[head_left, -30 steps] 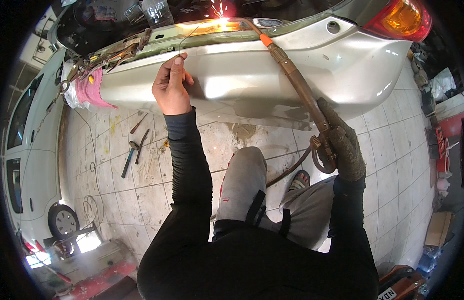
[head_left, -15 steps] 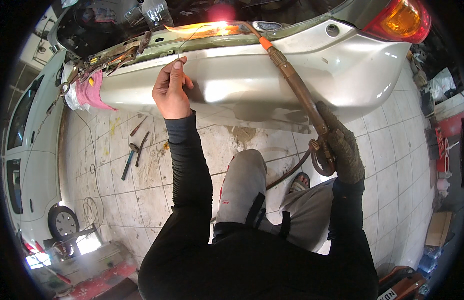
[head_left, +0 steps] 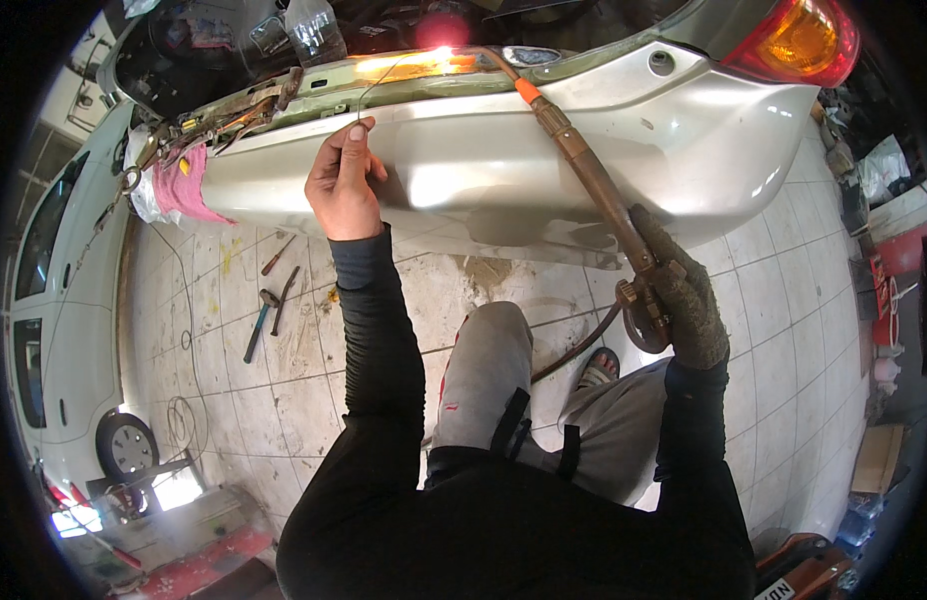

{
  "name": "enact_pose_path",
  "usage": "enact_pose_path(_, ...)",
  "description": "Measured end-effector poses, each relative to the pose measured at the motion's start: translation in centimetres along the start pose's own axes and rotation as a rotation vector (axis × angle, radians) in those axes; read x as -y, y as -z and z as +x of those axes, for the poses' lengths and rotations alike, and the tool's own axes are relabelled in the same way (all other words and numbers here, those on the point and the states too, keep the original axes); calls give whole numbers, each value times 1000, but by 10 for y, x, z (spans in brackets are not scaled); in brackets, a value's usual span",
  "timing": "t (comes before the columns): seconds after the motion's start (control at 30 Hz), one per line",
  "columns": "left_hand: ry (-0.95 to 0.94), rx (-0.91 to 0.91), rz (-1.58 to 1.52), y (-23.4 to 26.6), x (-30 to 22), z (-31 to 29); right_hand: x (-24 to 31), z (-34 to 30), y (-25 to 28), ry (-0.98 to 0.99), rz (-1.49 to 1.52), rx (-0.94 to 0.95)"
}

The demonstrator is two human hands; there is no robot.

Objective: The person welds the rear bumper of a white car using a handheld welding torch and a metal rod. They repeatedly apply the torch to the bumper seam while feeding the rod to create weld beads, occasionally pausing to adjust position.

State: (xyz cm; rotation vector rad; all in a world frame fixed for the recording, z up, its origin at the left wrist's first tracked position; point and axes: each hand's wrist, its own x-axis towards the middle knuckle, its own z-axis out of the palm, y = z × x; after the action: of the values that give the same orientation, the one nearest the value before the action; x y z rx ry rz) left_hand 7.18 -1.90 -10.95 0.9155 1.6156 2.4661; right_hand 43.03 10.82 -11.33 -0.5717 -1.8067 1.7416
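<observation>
Left hand (head_left: 349, 190) pinching a thin wire (head_left: 363, 98), right hand (head_left: 692, 305) in a dark glove gripping a torch (head_left: 596, 185), at the rear of a silver car.
The wire stands between thumb and fingertips and curves up toward the flame (head_left: 424, 66); its far end is lost in glare. The gloved fingers are wrapped about the torch's lower end, beside its valve knob; the torch slants up and left past an orange collar (head_left: 527, 91) to a bent nozzle at the bright spot, on the panel edge above the bumper (head_left: 474, 195). Outward lie a pink cloth (head_left: 182, 188) over the bumper's left end, a red-and-amber tail light (head_left: 799, 45) at right, and a hammer (head_left: 257, 332) on the tiled floor (head_left: 304, 410).
</observation>
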Motion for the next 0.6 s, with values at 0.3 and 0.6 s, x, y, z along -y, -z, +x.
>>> enact_pose_path(0.3,0,-9,19,2,1,0,20,-8,-10,-132,57,-15)
enact_pose_path(0.6,-4,-12,9,0,2,0,17,-9,-10,-125,109,-14)
